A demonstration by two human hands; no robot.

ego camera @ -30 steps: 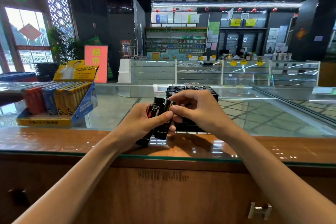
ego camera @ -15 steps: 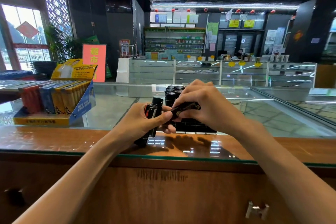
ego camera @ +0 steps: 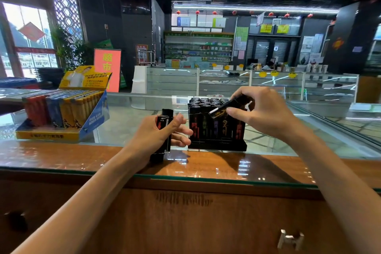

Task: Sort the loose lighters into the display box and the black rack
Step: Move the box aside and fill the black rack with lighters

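Note:
A black rack [ego camera: 216, 145] filled with several black lighters stands on the glass counter in the middle. My right hand [ego camera: 259, 113] pinches one black lighter [ego camera: 224, 108], tilted, over the rack's right front part. Left of the rack, my left hand [ego camera: 158, 136] grips two or three black lighters [ego camera: 162, 123] upright, their bottoms near the counter. At the far left sits the yellow and blue display box [ego camera: 61, 113], holding rows of red, blue and yellow lighters.
The counter has a glass top [ego camera: 127, 121] and a wooden front strip [ego camera: 61, 156] under glass. A drawer handle [ego camera: 290, 239] shows low at the right. More glass showcases [ego camera: 224, 82] stand across the shop floor behind.
My right hand has drawn one black lighter out of the bunch in my left hand and carried it right and up, over the rack. The left hand stays put.

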